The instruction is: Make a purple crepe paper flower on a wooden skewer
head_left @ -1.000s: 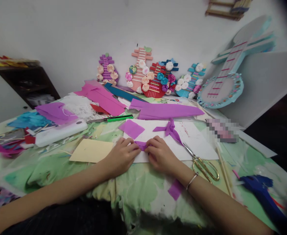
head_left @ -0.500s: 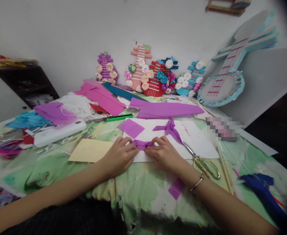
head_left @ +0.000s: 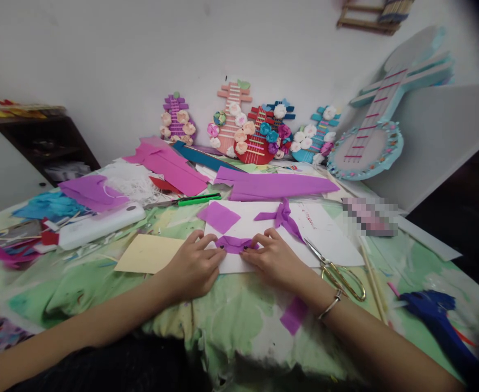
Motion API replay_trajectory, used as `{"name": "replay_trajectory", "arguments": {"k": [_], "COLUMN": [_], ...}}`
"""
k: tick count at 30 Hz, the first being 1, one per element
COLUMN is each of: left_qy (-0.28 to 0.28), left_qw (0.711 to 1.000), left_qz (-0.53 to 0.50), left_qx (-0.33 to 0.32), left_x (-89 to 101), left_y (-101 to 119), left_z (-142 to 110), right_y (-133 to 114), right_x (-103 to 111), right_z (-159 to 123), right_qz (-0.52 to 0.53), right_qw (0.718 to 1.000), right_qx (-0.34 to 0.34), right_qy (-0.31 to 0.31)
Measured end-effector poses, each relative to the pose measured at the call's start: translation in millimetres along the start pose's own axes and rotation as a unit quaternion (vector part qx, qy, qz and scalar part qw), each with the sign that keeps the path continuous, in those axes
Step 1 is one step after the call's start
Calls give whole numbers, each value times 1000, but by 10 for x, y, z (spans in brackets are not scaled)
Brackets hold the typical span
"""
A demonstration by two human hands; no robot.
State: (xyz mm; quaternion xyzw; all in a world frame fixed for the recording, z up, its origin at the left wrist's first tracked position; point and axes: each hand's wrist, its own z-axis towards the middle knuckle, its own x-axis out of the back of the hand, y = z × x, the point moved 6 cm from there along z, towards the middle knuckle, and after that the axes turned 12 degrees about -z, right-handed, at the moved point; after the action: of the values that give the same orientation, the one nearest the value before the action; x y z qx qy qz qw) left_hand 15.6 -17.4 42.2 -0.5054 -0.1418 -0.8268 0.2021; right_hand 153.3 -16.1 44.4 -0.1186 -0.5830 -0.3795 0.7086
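Between my hands a folded strip of purple crepe paper (head_left: 234,245) lies on a white sheet (head_left: 259,261). My left hand (head_left: 198,261) pinches its left end, fingers closed. At the other end my right hand (head_left: 274,258) grips it with thumb and fingertips. Just beyond my left hand is a flat purple crepe square (head_left: 219,216). A twisted purple crepe piece (head_left: 284,216) rests past my right hand. Gold-handled scissors (head_left: 337,272) lie right of that hand, blades pointing up toward the sheet. A small purple scrap (head_left: 294,316) shows beside my right forearm.
A blue glue gun (head_left: 431,310) lies at the right, near wooden sticks (head_left: 373,277). To the left are a cream card (head_left: 149,253), a white glue-stick-like block (head_left: 100,226) and a green cutter (head_left: 198,200). Flower-decorated paper instruments (head_left: 256,136) stand along the wall.
My left hand has shifted slightly left along the purple strip, so more of it shows between my hands. The camera view has tilted a little; the other things lie as before.
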Motion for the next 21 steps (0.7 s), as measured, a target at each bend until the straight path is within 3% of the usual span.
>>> {"name": "replay_trajectory", "arguments": {"k": [7, 11, 15, 18, 21], "left_qy": [50, 72, -16, -33, -29], "left_qw": [998, 993, 978, 956, 929], "left_qz": [-18, -39, -111, -195, -284], "left_qx": [-26, 85, 176, 219, 236], "left_x": [60, -16, -255, -342, -350], "left_y": [31, -200, -427, -508, -503], "left_z": [11, 191, 359, 406, 440], "right_y": [-39, -47, 99, 258, 329], "right_x": [-59, -26, 21, -102, -234], "right_z": [-13, -12, -48, -76, -76], "right_qz": [10, 38, 100, 170, 245], "right_qw": [1000, 996, 980, 962, 941], "right_qx": [2, -5, -99, -192, -229], "right_qy": [27, 77, 138, 97, 40]}}
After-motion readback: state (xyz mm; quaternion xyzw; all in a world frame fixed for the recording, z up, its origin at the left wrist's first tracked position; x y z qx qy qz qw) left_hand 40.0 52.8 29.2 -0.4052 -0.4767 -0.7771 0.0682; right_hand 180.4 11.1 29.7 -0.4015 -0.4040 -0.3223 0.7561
